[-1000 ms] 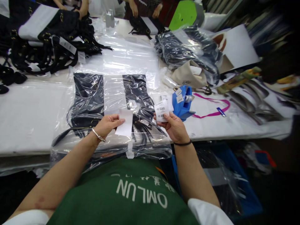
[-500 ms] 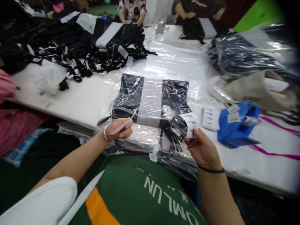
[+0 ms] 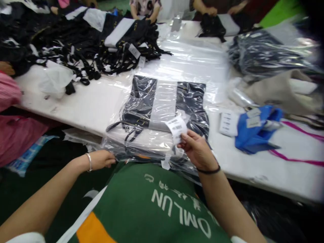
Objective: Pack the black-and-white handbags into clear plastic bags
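Note:
Between finger and thumb of my right hand (image 3: 196, 146) is a white label (image 3: 177, 128) with printed barcodes, over a clear plastic bag. Inside the bag lies a folded black item (image 3: 141, 101) with a pale grey band (image 3: 164, 104) across its middle and black straps at its lower edge. My left hand (image 3: 103, 159) is at the table's front edge by the bag's lower left corner, fingers curled together; whether they pinch anything is too small to tell. Below it a white paper strip (image 3: 91, 194) shows against the dark floor.
Right of the bag lie a label stack (image 3: 228, 124), a blue pouch (image 3: 255, 128) and a beige cloth bag (image 3: 283, 91). Black strapped items (image 3: 126, 37) are heaped at the back left. Bagged dark goods (image 3: 268, 54) lie back right. People's hands (image 3: 210, 10) show across the table (image 3: 83, 108).
My left hand has moved left and down, and the white strip is no longer in it. My right hand has carried the label left, over the bag.

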`<state>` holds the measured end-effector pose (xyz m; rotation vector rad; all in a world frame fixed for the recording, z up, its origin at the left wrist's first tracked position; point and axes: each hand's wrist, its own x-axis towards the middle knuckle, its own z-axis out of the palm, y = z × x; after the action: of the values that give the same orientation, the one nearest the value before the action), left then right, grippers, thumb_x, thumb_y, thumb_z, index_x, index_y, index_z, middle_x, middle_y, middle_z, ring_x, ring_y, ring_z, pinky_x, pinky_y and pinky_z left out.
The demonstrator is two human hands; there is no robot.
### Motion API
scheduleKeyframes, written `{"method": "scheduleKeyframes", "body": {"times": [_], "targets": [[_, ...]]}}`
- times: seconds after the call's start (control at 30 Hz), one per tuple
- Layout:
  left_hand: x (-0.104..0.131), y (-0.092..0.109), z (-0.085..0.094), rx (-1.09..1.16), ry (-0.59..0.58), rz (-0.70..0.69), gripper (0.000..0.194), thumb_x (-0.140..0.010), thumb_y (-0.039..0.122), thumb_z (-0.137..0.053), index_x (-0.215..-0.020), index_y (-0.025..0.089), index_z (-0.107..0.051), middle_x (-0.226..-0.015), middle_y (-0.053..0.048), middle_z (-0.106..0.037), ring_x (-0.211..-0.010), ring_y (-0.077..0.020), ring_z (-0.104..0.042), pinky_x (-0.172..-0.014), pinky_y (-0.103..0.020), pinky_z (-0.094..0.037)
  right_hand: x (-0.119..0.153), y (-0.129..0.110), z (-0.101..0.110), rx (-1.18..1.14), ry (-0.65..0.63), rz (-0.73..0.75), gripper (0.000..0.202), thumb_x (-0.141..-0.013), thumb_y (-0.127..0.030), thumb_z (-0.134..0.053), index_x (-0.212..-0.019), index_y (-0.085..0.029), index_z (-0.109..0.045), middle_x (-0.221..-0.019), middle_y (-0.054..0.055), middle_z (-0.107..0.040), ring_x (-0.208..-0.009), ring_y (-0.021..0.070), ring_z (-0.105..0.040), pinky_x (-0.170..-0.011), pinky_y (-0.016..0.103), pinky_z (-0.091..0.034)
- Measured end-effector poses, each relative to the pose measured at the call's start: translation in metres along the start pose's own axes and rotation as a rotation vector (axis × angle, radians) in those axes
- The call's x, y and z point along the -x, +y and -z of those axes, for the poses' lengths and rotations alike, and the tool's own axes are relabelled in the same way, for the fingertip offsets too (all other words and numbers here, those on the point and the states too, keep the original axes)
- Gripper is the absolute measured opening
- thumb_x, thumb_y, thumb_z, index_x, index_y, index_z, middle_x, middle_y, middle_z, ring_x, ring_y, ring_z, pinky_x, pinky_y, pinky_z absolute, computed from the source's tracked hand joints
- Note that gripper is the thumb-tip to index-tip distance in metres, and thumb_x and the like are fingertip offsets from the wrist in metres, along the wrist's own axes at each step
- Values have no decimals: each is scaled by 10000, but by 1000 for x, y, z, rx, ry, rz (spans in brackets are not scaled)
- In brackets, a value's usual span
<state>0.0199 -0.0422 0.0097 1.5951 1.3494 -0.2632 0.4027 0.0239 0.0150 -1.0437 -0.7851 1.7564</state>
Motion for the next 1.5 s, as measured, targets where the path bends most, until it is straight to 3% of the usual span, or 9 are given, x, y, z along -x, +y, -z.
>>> {"method": "scheduleKeyframes", "body": {"times": [0.17,0.33,0.47,0.57,0.8,0.9,1.07,1.27,1.5], "targets": [[-52,113,40,493,87,-431,576,-885,695,-492,-899,153,-687,-648,-47,-652,-547,-129,-548,-523,-225,-429,10,8,-15,97,-72,8,293,-761,-427,-814,-868,-173,-714,-813,11,-713,-645,104,-625,-586,215,-550],[-107,169,15,824,125,-483,414,-798,547,-728,-759,161,-583,-530,28,-558,-439,-68,-440,-422,-179,-318,26,11,-14,186,-52,75,329,-799,-425,-784,-1034,-207,-711,-906,19,-733,-736,144,-670,-634,244,-552],[-117,174,6,1010,195,-488,373,-775,464,-775,-732,159,-565,-527,37,-544,-435,-58,-444,-401,-168,-304,34,11,-6,146,-53,117,332,-806,-469,-773,-992,-203,-702,-880,23,-716,-763,145,-666,-692,254,-550],[-111,172,9,992,97,-472,349,-766,428,-792,-740,151,-582,-541,31,-552,-459,-61,-471,-415,-165,-329,29,11,-1,37,-35,103,412,-815,-574,-719,-973,-194,-693,-844,18,-689,-734,130,-638,-689,255,-545],[-110,169,1,982,52,-468,392,-787,501,-760,-829,126,-651,-608,10,-583,-475,-68,-488,-427,-186,-372,11,17,-2,53,68,97,321,-770,-475,-791,-808,-186,-657,-727,-27,-619,-632,91,-546,-612,220,-499],[-114,172,-2,1014,120,-430,409,-755,484,-785,-900,113,-698,-645,-6,-611,-471,-64,-480,-402,-184,-332,12,20,-9,93,74,139,360,-796,-493,-762,-1009,-215,-683,-793,-11,-654,-693,125,-591,-658,253,-531],[-116,178,-3,1117,261,-386,363,-719,441,-804,-873,124,-716,-623,-1,-614,-440,-58,-452,-381,-190,-289,24,17,-18,280,74,270,709,-797,-422,-781,-1436,-309,-496,-941,13,-683,-858,189,-630,-826,347,-562],[-118,178,-4,1132,192,-333,321,-691,375,-801,-890,133,-731,-640,-2,-622,-456,-58,-447,-399,-191,-277,29,13,-16,680,117,446,259,-882,-351,-702,-1126,-265,-721,-999,39,-688,-841,176,-607,-852,343,-518],[-122,186,-3,1061,256,-260,269,-640,361,-796,-715,131,-677,-441,61,-450,-344,-30,-305,-351,-187,-162,23,13,-11,770,132,542,122,-903,-295,-681,-1003,-249,-733,-894,29,-683,-820,170,-614,-797,318,-496]]}}
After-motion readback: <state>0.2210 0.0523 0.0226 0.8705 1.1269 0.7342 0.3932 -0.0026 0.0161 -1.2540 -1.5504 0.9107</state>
